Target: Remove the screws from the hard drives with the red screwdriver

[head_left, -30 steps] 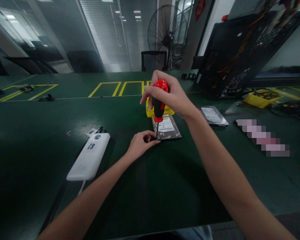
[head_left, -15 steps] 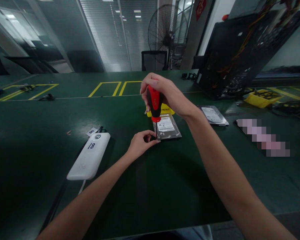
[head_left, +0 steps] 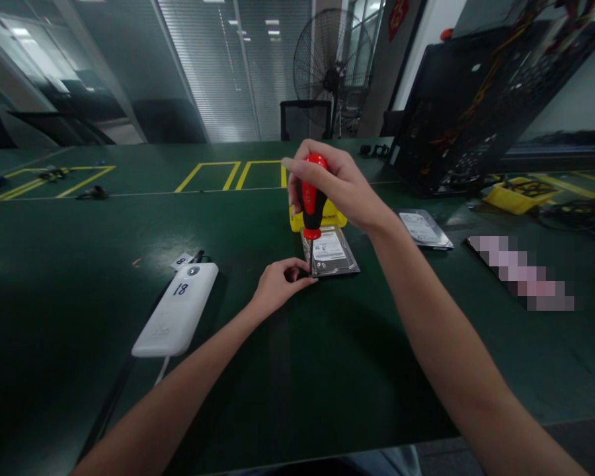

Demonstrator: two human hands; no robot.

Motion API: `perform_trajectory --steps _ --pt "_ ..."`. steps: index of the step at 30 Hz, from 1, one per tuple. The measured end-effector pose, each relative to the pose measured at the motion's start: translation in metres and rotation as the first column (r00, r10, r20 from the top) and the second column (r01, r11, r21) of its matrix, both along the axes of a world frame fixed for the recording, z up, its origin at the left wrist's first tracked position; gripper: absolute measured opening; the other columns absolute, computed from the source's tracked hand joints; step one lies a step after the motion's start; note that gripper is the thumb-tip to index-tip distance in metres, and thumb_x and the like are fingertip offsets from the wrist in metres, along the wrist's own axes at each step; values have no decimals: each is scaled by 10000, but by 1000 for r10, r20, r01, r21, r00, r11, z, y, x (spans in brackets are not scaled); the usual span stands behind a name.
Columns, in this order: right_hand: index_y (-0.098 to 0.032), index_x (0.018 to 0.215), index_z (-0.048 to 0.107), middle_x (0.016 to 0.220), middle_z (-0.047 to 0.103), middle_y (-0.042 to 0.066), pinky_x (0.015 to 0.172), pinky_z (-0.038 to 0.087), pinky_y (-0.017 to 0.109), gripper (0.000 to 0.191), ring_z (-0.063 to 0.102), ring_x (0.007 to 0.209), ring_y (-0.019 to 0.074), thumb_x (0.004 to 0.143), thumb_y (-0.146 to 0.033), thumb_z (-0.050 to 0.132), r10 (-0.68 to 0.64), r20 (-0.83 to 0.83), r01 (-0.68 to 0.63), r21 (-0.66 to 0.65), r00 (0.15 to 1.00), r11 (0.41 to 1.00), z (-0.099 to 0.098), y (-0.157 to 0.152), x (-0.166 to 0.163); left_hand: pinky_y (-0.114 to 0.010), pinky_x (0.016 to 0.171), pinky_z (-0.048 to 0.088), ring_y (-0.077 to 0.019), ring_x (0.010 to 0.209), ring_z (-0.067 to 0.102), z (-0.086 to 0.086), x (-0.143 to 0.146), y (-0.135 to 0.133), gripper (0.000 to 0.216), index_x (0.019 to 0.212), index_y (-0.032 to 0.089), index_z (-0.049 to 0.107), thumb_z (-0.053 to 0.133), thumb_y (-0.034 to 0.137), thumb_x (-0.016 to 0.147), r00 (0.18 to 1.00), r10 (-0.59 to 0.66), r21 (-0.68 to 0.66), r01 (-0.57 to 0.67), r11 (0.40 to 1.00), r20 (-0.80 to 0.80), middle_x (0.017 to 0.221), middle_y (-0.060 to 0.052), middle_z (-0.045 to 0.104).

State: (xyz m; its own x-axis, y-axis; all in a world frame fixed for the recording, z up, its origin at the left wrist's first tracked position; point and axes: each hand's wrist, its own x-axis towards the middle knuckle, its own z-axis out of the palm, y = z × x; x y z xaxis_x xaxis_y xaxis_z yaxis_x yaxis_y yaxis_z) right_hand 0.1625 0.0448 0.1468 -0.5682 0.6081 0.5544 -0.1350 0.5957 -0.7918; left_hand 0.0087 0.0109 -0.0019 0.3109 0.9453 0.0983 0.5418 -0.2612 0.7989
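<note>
A hard drive (head_left: 333,252) with a white label lies flat on the green table in front of me. My right hand (head_left: 330,182) grips the red and black handle of a screwdriver (head_left: 312,208), which stands nearly upright. Its shaft reaches down to the drive's near left corner, where the tip is too small to make out. At that same corner, the thumb and forefinger of my left hand (head_left: 283,284) pinch the drive's edge on either side of the shaft. Just behind the drive is a yellow tray (head_left: 334,215), partly covered by my right hand.
Right of my forearm lies a second hard drive (head_left: 423,229). A blurred-out flat item (head_left: 520,272) is farther right. A white power bank (head_left: 178,311) marked 18 lies left with a cable. A black computer case (head_left: 456,119) and a yellow basket (head_left: 520,195) stand back right.
My right hand has shifted slightly right and its grip has turned, the thumb now stretched across the handle. The screwdriver leans a little more to the right. My left hand and the drive stay put.
</note>
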Motion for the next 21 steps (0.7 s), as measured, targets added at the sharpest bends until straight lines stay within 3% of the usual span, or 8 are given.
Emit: perform_trajectory --steps 6,14,21 --pt "-198 842 466 694 539 -45 584 467 176 220 547 599 54 897 -409 490 5 16 -5 0 1000 1000 -3 4 -1 -246 565 305 -115 589 425 0 1 0 327 941 182 666 664 442 742 1000 -3 6 3 1000 8 643 40 471" --pt "-178 938 459 803 497 -12 650 510 226 167 550 687 83 937 -337 408 101 29 -98 -82 994 992 -4 2 -1 -244 562 304 -117 588 425 -2 0 0 314 936 187 662 667 436 745 1000 2 -1 -1 1000 8 642 39 476" --pt "-207 888 421 832 507 -24 627 507 215 249 563 705 85 834 -388 583 10 71 -7 -43 997 999 -4 1 -1 -246 561 299 -116 584 426 -1 1 0 319 928 184 664 665 444 744 1000 1 15 -1 1000 4 634 42 466"
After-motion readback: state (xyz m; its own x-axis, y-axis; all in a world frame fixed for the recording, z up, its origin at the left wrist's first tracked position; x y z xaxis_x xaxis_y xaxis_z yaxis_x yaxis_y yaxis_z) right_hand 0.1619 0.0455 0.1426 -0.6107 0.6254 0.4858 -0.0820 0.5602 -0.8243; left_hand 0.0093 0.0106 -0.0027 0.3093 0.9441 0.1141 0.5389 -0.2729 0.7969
